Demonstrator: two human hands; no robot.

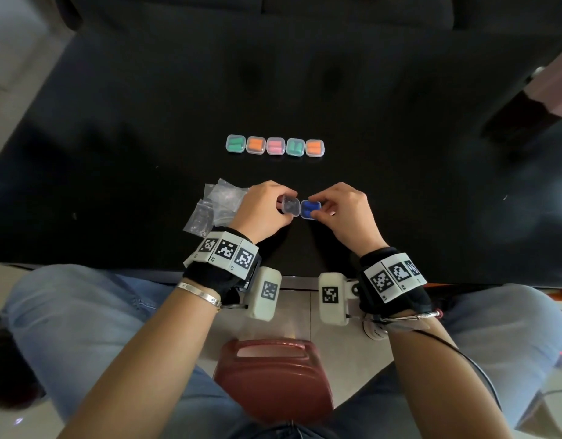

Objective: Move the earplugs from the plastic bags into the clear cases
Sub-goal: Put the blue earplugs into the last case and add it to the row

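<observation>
Toward the table's near edge, left of centre, emptied plastic bags [216, 204] are lying in a loose heap, seemingly without earplugs, though that is hard to tell. Just beside them, the left hand [260, 210] is pinching the case's clear lid [289, 206] between curled fingertips. The right hand [343, 213] is pinching the base of the open case [310, 210], where blue earplugs [310, 208] are sitting. Farther toward the table's middle, five filled cases [275, 146] are standing in a row. Judging from this, the last case is being closed; next, the lid needs folding over and pressing until it snaps.
</observation>
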